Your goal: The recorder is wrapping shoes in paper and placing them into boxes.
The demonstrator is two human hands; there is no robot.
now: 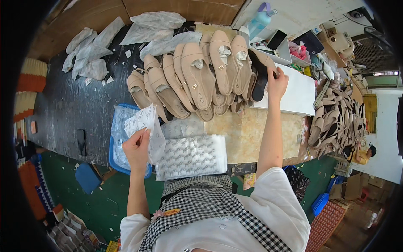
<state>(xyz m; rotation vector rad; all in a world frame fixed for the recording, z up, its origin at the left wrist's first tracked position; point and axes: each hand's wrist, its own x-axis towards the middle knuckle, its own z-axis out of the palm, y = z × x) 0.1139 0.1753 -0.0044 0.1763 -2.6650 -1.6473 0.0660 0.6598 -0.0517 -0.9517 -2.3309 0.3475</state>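
"Which step are you at?"
"Likely pickup: your right hand [278,83] grips a beige, black-soled slip-on shoe [260,80] at its left; your left hand [136,148] pinches a thin white printed-paper sheet [142,120]."
"Next?"
"Probably a clear lift."

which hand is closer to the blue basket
Left: the left hand, holding thin paper, appears over the blue basket; the right hand is far off to its right, holding a shoe.
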